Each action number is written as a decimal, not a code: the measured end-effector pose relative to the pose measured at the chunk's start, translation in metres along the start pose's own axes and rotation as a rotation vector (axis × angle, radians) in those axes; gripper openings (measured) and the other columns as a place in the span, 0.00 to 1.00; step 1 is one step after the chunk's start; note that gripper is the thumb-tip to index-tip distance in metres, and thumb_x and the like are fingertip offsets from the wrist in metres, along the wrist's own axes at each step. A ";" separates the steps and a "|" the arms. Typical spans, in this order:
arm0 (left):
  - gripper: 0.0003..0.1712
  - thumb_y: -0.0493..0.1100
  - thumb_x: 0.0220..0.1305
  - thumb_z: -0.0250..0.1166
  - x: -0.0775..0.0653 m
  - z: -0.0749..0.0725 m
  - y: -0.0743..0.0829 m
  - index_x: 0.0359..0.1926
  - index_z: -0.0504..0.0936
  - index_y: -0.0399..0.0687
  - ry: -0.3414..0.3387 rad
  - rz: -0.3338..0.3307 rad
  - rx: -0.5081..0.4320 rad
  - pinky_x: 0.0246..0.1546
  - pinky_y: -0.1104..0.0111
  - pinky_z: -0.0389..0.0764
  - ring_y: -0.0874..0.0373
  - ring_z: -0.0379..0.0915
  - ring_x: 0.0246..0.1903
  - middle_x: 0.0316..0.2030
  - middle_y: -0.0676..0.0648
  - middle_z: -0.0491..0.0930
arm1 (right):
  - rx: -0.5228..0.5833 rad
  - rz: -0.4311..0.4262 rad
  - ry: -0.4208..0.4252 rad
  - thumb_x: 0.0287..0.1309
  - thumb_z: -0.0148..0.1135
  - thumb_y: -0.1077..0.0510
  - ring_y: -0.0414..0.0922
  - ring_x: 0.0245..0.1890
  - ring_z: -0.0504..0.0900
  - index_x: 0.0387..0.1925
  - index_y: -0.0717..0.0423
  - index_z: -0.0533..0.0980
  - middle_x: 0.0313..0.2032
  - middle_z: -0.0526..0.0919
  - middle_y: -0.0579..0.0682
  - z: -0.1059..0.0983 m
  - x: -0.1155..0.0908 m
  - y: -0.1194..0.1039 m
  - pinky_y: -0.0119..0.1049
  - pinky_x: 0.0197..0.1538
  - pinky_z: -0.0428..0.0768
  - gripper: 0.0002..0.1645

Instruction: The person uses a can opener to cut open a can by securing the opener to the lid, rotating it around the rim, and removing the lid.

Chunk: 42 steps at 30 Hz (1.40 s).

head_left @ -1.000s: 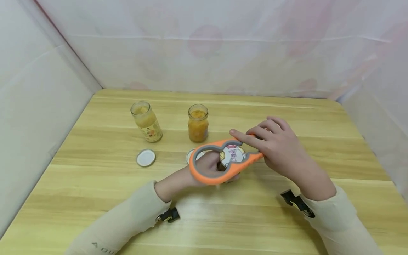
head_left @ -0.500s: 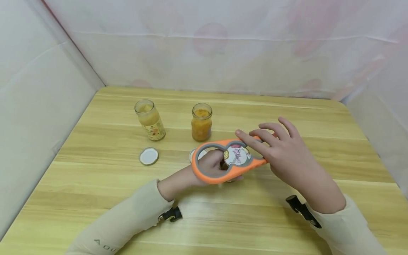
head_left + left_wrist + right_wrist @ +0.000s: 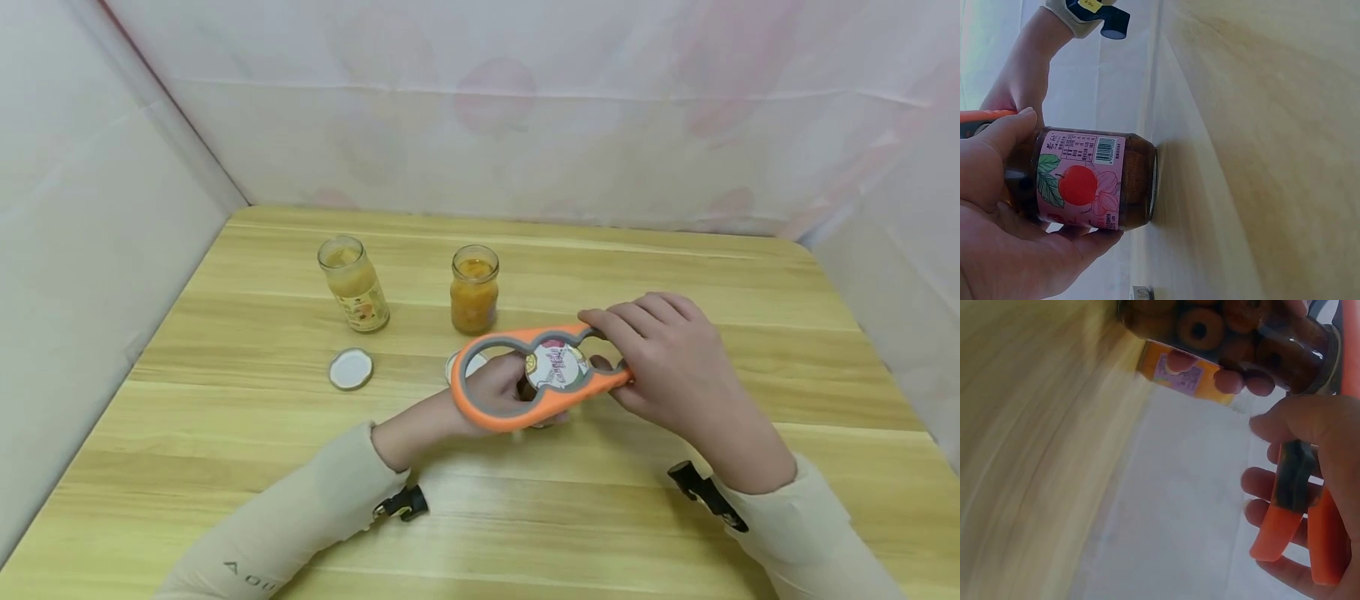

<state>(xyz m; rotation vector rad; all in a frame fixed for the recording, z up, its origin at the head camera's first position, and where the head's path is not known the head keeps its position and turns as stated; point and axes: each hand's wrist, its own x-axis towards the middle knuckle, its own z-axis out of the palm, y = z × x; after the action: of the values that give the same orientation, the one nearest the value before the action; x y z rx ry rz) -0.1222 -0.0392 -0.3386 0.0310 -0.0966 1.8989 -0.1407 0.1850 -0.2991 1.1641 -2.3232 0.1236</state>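
My left hand (image 3: 495, 379) holds a dark glass jar (image 3: 1138, 178) upright, thumb and fingers around its side. Its pink label (image 3: 1079, 181) with a red fruit shows in the left wrist view; round brown fruit with holes shows through the glass in the right wrist view. An orange and grey multi-ring jar opener (image 3: 555, 404) lies around the jar's patterned lid (image 3: 551, 367), which sits in the middle opening. My right hand (image 3: 667, 358) grips the opener's handles (image 3: 1275, 531), fingers curled over the far side and thumb on the near side.
Behind the hands stand two lidless jars: a pale yellow one (image 3: 358, 296) at left and an orange one (image 3: 474, 304). A loose lid (image 3: 350, 368) lies upside down in front of the yellow jar; another lid (image 3: 453, 364) is partly hidden behind the opener. Fabric walls (image 3: 495, 150) border the wooden table.
My right hand's fingers, spread and raised half a second ago, have come down and curled around the opener's handles. The left hand keeps its hold on the jar.
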 end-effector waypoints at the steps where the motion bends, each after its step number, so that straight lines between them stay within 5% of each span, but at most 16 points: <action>1: 0.26 0.45 0.72 0.34 0.000 0.000 0.000 0.70 0.53 0.52 -0.014 -0.021 -0.027 0.51 0.70 0.68 0.59 0.66 0.51 0.67 0.57 0.53 | 0.009 0.009 0.006 0.48 0.57 0.52 0.51 0.35 0.76 0.49 0.53 0.77 0.36 0.82 0.49 0.002 -0.001 0.001 0.49 0.49 0.70 0.24; 5: 0.27 0.49 0.73 0.34 0.001 -0.001 0.001 0.70 0.51 0.54 -0.026 -0.043 -0.063 0.52 0.71 0.67 0.61 0.66 0.52 0.63 0.54 0.62 | 0.029 0.021 0.024 0.53 0.53 0.51 0.51 0.35 0.75 0.44 0.53 0.78 0.35 0.82 0.49 0.005 -0.002 0.002 0.48 0.48 0.71 0.18; 10: 0.26 0.48 0.73 0.38 0.001 0.000 0.003 0.70 0.53 0.58 0.005 -0.102 -0.215 0.54 0.74 0.64 0.62 0.66 0.52 0.60 0.55 0.65 | 0.058 0.015 0.031 0.52 0.53 0.55 0.50 0.33 0.74 0.43 0.53 0.78 0.34 0.82 0.48 0.006 0.001 0.002 0.47 0.47 0.71 0.17; 17: 0.24 0.42 0.71 0.45 0.000 0.001 0.003 0.66 0.60 0.54 0.140 -0.130 -0.388 0.54 0.77 0.64 0.62 0.69 0.51 0.55 0.50 0.72 | 0.077 -0.009 0.074 0.47 0.53 0.61 0.49 0.31 0.72 0.41 0.53 0.79 0.32 0.82 0.46 0.010 0.003 0.003 0.46 0.47 0.71 0.17; 26: 0.24 0.46 0.68 0.52 0.001 0.000 0.009 0.64 0.65 0.49 0.188 -0.220 -0.394 0.53 0.76 0.67 0.61 0.71 0.50 0.53 0.49 0.75 | 0.121 -0.070 0.064 0.48 0.46 0.60 0.48 0.34 0.73 0.43 0.52 0.78 0.34 0.80 0.45 0.017 0.012 0.012 0.44 0.45 0.72 0.21; 29: 0.25 0.44 0.67 0.52 0.000 -0.004 0.011 0.63 0.66 0.43 0.133 -0.244 -0.436 0.54 0.78 0.65 0.61 0.69 0.53 0.55 0.46 0.73 | 0.148 -0.089 0.065 0.49 0.46 0.61 0.48 0.34 0.72 0.43 0.52 0.78 0.34 0.81 0.44 0.019 0.015 0.014 0.43 0.43 0.72 0.21; 31: 0.24 0.43 0.69 0.46 0.000 -0.007 0.011 0.63 0.64 0.40 0.064 -0.196 -0.283 0.55 0.79 0.62 0.62 0.67 0.54 0.57 0.46 0.72 | 0.159 -0.101 0.068 0.48 0.46 0.63 0.47 0.34 0.72 0.43 0.52 0.78 0.34 0.81 0.44 0.020 0.016 0.015 0.42 0.42 0.72 0.21; 32: 0.25 0.40 0.69 0.42 -0.001 -0.008 0.010 0.64 0.61 0.38 0.014 -0.155 -0.113 0.55 0.79 0.62 0.62 0.66 0.55 0.57 0.46 0.70 | 0.163 -0.106 0.067 0.48 0.45 0.63 0.47 0.34 0.72 0.43 0.52 0.78 0.34 0.81 0.43 0.020 0.016 0.016 0.42 0.42 0.72 0.21; 34: 0.26 0.36 0.67 0.44 -0.002 -0.008 0.008 0.65 0.59 0.35 -0.070 0.001 0.506 0.55 0.78 0.63 0.65 0.65 0.54 0.59 0.49 0.69 | 0.172 -0.118 0.073 0.47 0.44 0.65 0.46 0.33 0.71 0.42 0.52 0.78 0.34 0.80 0.43 0.020 0.018 0.016 0.41 0.41 0.71 0.23; 36: 0.27 0.34 0.64 0.47 -0.002 -0.007 0.007 0.65 0.59 0.35 -0.037 0.183 1.216 0.54 0.74 0.66 0.66 0.66 0.52 0.59 0.50 0.69 | 0.171 -0.131 0.085 0.46 0.41 0.67 0.46 0.33 0.72 0.42 0.53 0.79 0.34 0.80 0.43 0.020 0.020 0.017 0.41 0.42 0.71 0.25; 38: 0.31 0.29 0.58 0.53 -0.001 -0.006 0.005 0.64 0.59 0.34 0.032 0.337 1.650 0.52 0.70 0.70 0.65 0.67 0.50 0.58 0.50 0.70 | 0.166 -0.144 0.098 0.45 0.38 0.68 0.46 0.34 0.74 0.41 0.53 0.79 0.34 0.81 0.44 0.019 0.022 0.017 0.43 0.47 0.72 0.26; 39: 0.33 0.30 0.55 0.57 -0.001 -0.005 0.004 0.63 0.61 0.36 0.072 0.382 1.765 0.50 0.69 0.71 0.65 0.68 0.47 0.57 0.50 0.71 | 0.165 -0.150 0.105 0.45 0.37 0.68 0.47 0.35 0.75 0.41 0.53 0.79 0.34 0.81 0.44 0.019 0.023 0.016 0.44 0.49 0.71 0.27; 42: 0.33 0.30 0.52 0.58 0.001 -0.003 0.003 0.61 0.62 0.40 0.105 0.377 1.776 0.47 0.68 0.72 0.62 0.69 0.44 0.54 0.48 0.72 | 0.162 -0.165 0.120 0.45 0.36 0.69 0.47 0.37 0.77 0.40 0.52 0.79 0.35 0.81 0.44 0.017 0.026 0.016 0.48 0.55 0.69 0.27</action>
<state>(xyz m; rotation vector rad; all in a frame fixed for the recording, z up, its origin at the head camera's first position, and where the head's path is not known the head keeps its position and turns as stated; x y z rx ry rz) -0.1249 -0.0393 -0.3421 1.1421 1.7334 1.7370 -0.1729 0.1706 -0.2985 1.3836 -2.1352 0.3179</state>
